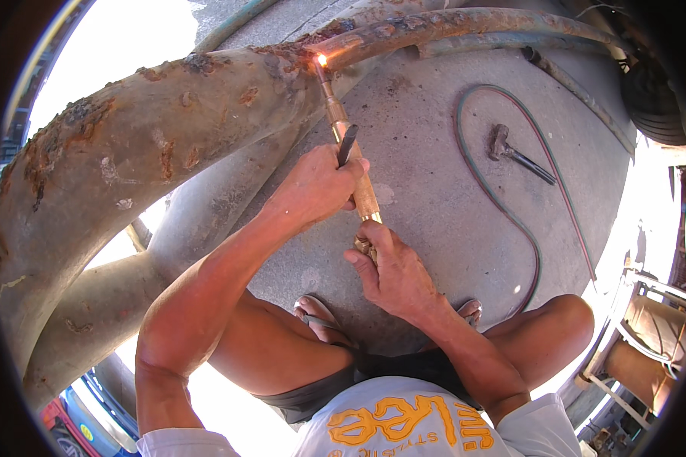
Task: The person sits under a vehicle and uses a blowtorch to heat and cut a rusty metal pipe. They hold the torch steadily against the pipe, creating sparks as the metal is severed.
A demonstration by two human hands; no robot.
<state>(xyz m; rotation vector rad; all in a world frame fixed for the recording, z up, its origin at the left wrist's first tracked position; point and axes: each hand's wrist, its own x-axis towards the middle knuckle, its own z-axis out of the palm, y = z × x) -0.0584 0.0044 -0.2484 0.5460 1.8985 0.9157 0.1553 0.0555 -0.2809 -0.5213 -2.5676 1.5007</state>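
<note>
One rusty pipe [129,145] fills the left; the left hand [324,183] clamps a torch [367,199], flame [322,60] at the pipe's far end; the right hand [398,273] grips the torch's near end; rightward, a hammer [530,164] lies inside a looped hose [460,131].

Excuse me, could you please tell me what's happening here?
A person's left hand grips the body of a brass-coloured torch, while the right hand holds its rear. A bright glow shows at its tip, where a thick rusty pipe meets a thinner curved pipe. A hammer lies on the floor beside a hose.
</note>
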